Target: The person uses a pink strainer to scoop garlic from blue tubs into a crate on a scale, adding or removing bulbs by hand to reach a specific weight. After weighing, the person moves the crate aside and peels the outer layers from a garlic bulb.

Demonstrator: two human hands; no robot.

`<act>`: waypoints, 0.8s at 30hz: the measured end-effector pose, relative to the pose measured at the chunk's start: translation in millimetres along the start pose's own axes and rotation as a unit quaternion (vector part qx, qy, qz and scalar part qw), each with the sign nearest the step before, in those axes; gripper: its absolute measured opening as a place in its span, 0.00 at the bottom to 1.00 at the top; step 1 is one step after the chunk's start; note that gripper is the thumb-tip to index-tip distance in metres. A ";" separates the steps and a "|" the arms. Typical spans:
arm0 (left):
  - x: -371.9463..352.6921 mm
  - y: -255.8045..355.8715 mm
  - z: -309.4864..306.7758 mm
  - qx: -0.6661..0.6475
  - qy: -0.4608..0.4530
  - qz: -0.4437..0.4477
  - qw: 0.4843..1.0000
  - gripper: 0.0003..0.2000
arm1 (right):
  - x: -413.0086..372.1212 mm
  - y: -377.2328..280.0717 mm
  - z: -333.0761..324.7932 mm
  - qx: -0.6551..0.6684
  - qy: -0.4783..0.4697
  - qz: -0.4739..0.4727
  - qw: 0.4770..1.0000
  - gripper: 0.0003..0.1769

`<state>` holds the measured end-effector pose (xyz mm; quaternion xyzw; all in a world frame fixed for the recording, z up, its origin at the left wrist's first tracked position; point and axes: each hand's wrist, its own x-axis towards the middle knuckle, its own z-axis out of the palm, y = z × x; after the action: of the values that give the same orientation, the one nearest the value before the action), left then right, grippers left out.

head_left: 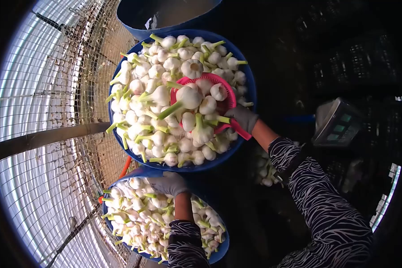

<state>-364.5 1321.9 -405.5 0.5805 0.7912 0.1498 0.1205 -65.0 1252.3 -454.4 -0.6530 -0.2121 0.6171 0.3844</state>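
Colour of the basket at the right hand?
The basket is bright pink; the head view, the only one, shows it.

Left side glaring, right deeply shadowed.

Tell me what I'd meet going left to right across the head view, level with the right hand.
Wire mesh → pink basket → gloved right hand → boxy device with greenish panels.

Right hand (242,119) gripping, left hand (168,183) lower, both gloved, right arm (319,203) bent
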 end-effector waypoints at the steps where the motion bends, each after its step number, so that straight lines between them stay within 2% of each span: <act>1: -0.8 2.3 -1.7 -0.003 -0.006 -0.007 1.000 0.25 | -10.5 -3.5 1.3 0.030 0.008 0.015 0.999 0.08; 4: 0.3 -2.4 1.1 0.001 -0.017 -0.012 1.000 0.25 | -50.8 -21.5 13.4 0.117 0.073 -0.017 0.990 0.10; 7: 0.5 -6.0 3.9 0.030 -0.002 -0.016 0.999 0.25 | -89.1 -26.8 7.8 0.038 0.028 0.024 0.999 0.12; 11: 0.0 2.0 -2.3 0.050 -0.033 -0.056 0.997 0.25 | -117.3 20.1 7.3 0.122 0.033 -0.012 0.992 0.11; 13: -0.7 -1.6 -0.1 -0.027 -0.042 -0.047 0.998 0.25 | -150.8 24.4 4.1 0.154 0.046 0.000 0.987 0.10; 14: -4.0 3.0 -3.0 -0.081 -0.041 -0.037 0.995 0.23 | -157.9 51.6 -2.5 0.063 0.060 -0.098 0.991 0.10; 15: -3.6 2.3 -0.6 -0.068 -0.018 -0.052 0.996 0.23 | -165.0 79.3 -9.3 -0.029 0.092 -0.193 0.977 0.12; 16: -0.3 -5.1 5.7 -0.061 -0.007 -0.055 0.997 0.24 | -192.6 66.1 -5.2 0.167 0.101 -0.111 0.975 0.14; 17: -3.6 -0.6 0.5 -0.095 -0.041 -0.076 0.992 0.26 | -211.7 62.2 -4.0 0.357 0.106 -0.027 0.928 0.17; 19: 11.2 -20.4 16.5 -0.051 -0.035 -0.066 0.996 0.25 | -248.2 99.1 -28.2 0.249 0.100 0.027 0.963 0.22; 21: 17.1 -28.5 18.4 -0.045 -0.043 -0.036 0.997 0.19 | -295.6 102.0 -25.8 0.301 0.182 -0.007 0.936 0.23; 22: 20.0 -30.6 18.8 -0.044 -0.046 -0.021 0.998 0.16 | -315.6 126.3 -31.7 0.228 0.237 0.018 0.944 0.26; 23: 22.7 -32.4 20.8 -0.048 -0.045 -0.018 0.998 0.18 | -331.8 148.7 -37.6 0.112 0.301 -0.001 0.947 0.29; 24: 24.9 -34.6 22.8 -0.053 -0.044 -0.016 0.997 0.20 | -348.0 171.1 -43.4 -0.008 0.368 -0.003 0.930 0.32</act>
<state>-394.1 1338.2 -440.1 0.5668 0.7851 0.1644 0.1881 -108.4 875.2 -363.8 -0.8368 -0.0629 0.3303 0.4320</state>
